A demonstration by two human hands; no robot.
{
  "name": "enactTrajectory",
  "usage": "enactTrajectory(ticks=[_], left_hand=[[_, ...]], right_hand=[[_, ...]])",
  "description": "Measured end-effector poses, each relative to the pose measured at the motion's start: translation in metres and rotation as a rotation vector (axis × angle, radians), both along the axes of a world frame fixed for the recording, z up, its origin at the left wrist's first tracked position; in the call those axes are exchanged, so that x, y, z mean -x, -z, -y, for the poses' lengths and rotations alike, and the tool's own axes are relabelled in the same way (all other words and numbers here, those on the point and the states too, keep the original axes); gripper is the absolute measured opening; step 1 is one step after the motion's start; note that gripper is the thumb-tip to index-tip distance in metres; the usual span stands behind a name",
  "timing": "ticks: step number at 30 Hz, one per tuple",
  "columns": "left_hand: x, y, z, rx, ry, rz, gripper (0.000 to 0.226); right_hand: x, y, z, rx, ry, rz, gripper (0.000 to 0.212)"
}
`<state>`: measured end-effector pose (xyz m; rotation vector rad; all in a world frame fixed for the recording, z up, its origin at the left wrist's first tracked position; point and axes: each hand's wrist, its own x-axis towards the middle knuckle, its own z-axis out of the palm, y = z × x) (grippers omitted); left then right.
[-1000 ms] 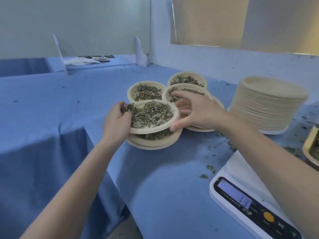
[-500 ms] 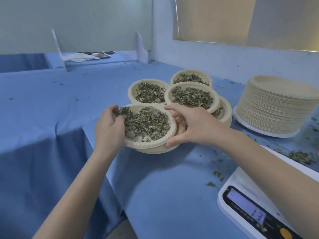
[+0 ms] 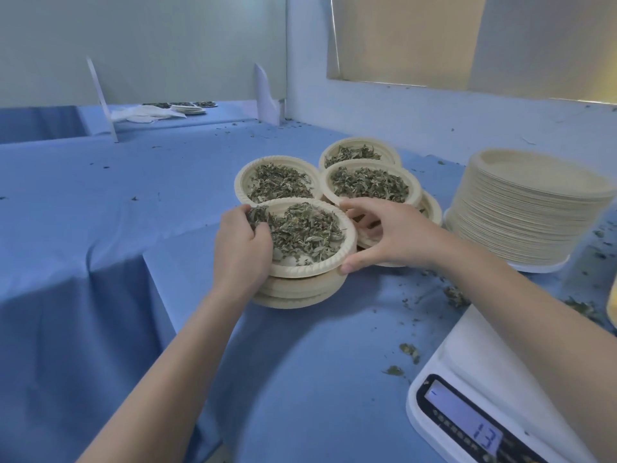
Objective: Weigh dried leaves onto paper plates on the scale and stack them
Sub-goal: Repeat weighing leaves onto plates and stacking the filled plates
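Observation:
A paper plate of dried leaves sits on top of a short stack of filled plates near the table's middle. My left hand grips its left rim, fingers curled over the leaves. My right hand holds its right rim, thumb below and fingers above. Three more filled plates lie behind: one at the left, one at the middle and one further back. The white scale at the lower right reads 13, with my right forearm above it.
A tall stack of empty paper plates stands at the right. Loose leaf bits litter the blue cloth near the scale. The wall runs close behind the plates. More plates and white cloth lie on the far table.
Both hands brought the filled plate down onto the stack, and it now rests there. The camera moved closer.

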<state>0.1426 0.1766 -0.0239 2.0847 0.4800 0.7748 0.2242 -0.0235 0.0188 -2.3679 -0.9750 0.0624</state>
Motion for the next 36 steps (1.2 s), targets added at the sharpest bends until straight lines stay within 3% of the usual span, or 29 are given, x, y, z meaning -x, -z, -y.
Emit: enactTrajectory(ticks=[6, 11, 16, 21, 29, 32, 36], left_hand=[[0.011, -0.009, 0.001, -0.059, -0.014, -0.018, 0.042], [0.029, -0.026, 0.015, -0.315, -0.046, 0.033, 0.040], [0.029, -0.049, 0.066, -0.381, 0.168, 0.111, 0.029], [0.002, -0.062, 0.137, -0.493, 0.439, 0.028, 0.036], [-0.057, -0.088, 0.242, -0.440, 0.659, -0.011, 0.036], [-0.083, -0.095, 0.257, -0.385, 0.616, 0.026, 0.038], [-0.115, -0.107, 0.256, -0.398, 0.392, 0.044, 0.038]], right_hand=[[0.000, 0.000, 0.002, 0.019, -0.029, -0.022, 0.111], [0.016, -0.002, 0.013, -0.008, -0.008, -0.027, 0.117], [0.029, -0.017, 0.037, -0.039, 0.023, -0.013, 0.103], [0.029, -0.038, 0.085, -0.090, 0.084, -0.009, 0.087], [0.014, -0.063, 0.179, -0.100, 0.217, 0.122, 0.053], [-0.004, -0.069, 0.206, -0.178, 0.339, 0.137, 0.049], [-0.036, -0.067, 0.222, -0.181, 0.615, 0.258, 0.041]])
